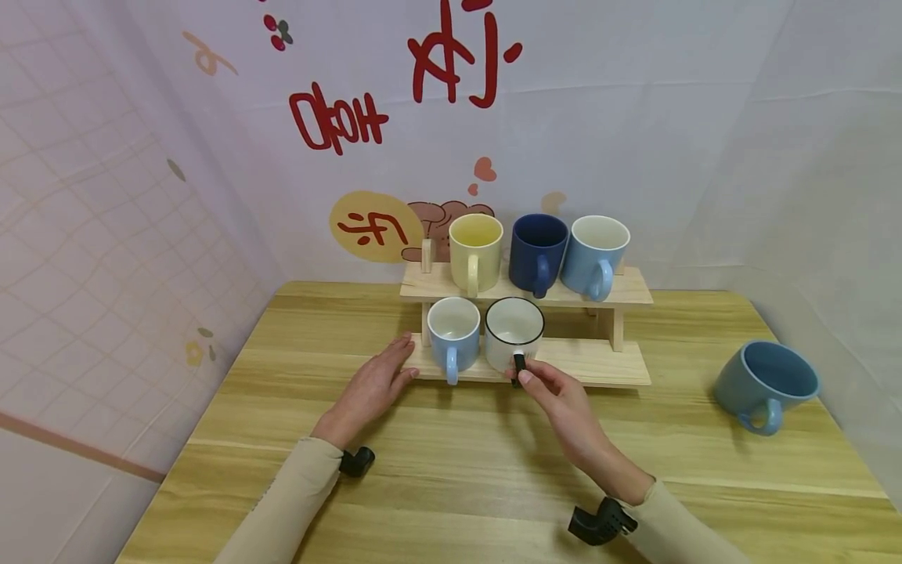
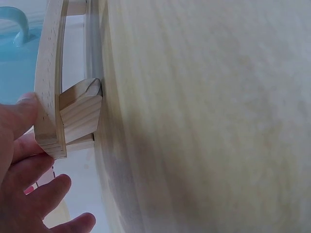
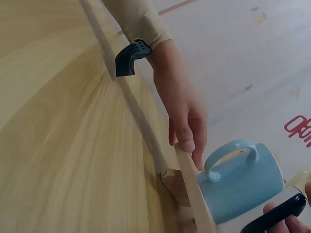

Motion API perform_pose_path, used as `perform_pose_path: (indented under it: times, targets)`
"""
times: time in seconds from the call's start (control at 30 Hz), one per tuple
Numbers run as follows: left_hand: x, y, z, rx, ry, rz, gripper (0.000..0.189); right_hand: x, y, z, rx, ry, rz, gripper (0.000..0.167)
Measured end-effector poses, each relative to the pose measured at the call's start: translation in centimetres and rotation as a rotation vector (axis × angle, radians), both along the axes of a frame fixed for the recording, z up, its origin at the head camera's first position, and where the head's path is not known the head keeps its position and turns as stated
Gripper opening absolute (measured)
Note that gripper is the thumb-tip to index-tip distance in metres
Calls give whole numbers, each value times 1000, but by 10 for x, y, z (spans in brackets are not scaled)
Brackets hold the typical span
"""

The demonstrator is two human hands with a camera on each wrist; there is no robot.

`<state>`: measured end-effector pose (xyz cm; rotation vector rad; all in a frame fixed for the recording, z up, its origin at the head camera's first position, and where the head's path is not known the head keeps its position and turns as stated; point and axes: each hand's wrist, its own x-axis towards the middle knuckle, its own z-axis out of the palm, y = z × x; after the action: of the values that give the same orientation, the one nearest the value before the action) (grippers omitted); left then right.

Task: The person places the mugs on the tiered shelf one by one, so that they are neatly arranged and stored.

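Note:
A white mug (image 1: 502,351) with a black rim stands on the lower board of a two-tier wooden rack (image 1: 592,364). My right hand (image 1: 569,409) pinches its black handle between thumb and fingers; only fingertips (image 3: 294,225) appear in the right wrist view. At the rack's left end, my left hand (image 1: 373,384) grips the lower board's corner. In the left wrist view the thumb (image 2: 22,114) lies on the board, with the other fingers spread around its end. Between the hands sits a light blue mug (image 1: 442,348), handle facing front.
On the upper board stand a yellow mug (image 1: 465,258), a dark blue mug (image 1: 524,258) and another light blue mug (image 1: 583,266). A grey-blue mug (image 1: 740,384) rests tilted near the right edge of the wooden table (image 1: 451,493). White printed cloth (image 1: 634,117) hangs behind.

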<state>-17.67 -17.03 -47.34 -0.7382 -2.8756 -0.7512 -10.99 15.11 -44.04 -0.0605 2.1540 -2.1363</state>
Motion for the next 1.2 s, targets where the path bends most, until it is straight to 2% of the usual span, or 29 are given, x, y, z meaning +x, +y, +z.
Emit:
perform_pose_path:
  times: [0.17, 0.37, 0.57, 0.83, 1.0, 1.2]
  targets:
    - [0, 0, 0, 4, 0, 2, 54, 6, 14, 3, 63, 62, -6, 47]
    - [2, -1, -1, -4, -10, 15, 54, 12, 39, 7, 178, 227, 13, 41]
    - [2, -1, -1, -5, -20, 23, 55, 19, 65, 14, 279, 365, -18, 34]
    - [2, 0, 0, -12, -18, 21, 55, 33, 100, 29, 456, 425, -114, 35]
    - [2, 0, 0, -10, -13, 23, 54, 40, 122, 35, 501, 496, -200, 34]
    - [2, 0, -1, -13, -9, 20, 54, 49, 154, 39, 524, 454, -296, 36]
